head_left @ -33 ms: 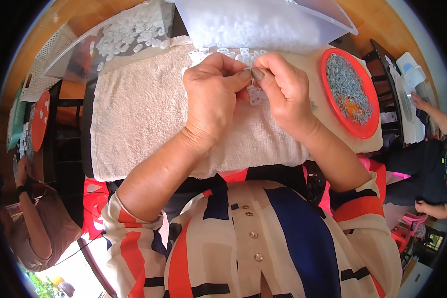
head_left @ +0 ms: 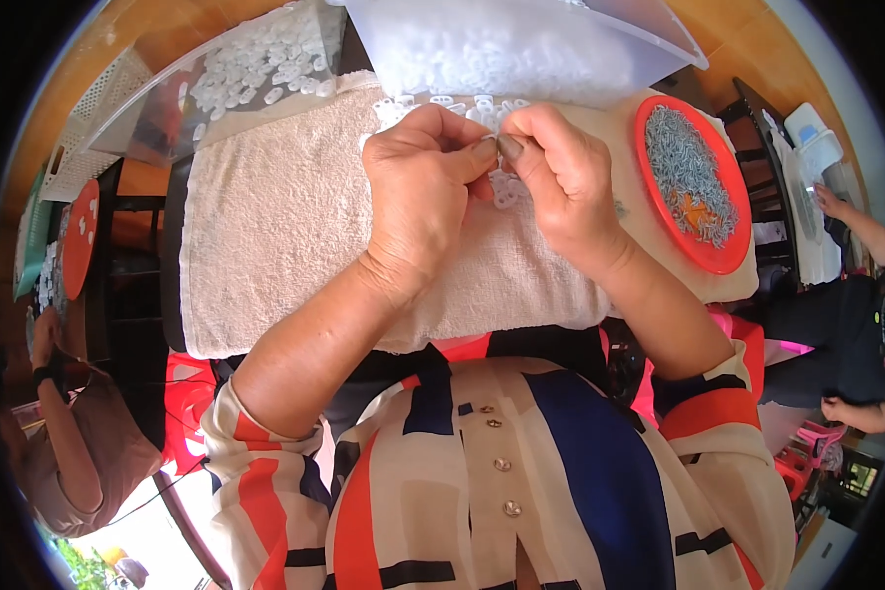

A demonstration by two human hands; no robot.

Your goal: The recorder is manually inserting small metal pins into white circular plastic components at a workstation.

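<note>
At your far left, a person in brown [head_left: 88, 433] works at a table with a red tray [head_left: 81, 236] and small white things on it. Nearer you stands a clear bin [head_left: 138, 128] with white pieces inside. A pale towel [head_left: 275, 226] covers your work surface, its pile slightly rumpled. Over it, your left hand [head_left: 418, 187] has thumb and forefinger pressed together at the tips.

Just beyond your fingers and below them lie the white pieces [head_left: 506, 189], small oval rings loose on the towel, their long axes pointing different ways; a white bin [head_left: 531, 59] stands behind. Your right hand [head_left: 565, 182] pinches too, its tips meeting the left's. A sliver of white shows there; you cannot tell from it what either pinch has hold of, or which way that points.

By your right wrist, a small greenish mark [head_left: 619, 208] is too small to read. Farther right, a red basin [head_left: 723, 258] holds grey pieces [head_left: 688, 162] and some orange ones [head_left: 700, 216]. Another person's arm [head_left: 860, 211] reaches in at the far right.
</note>
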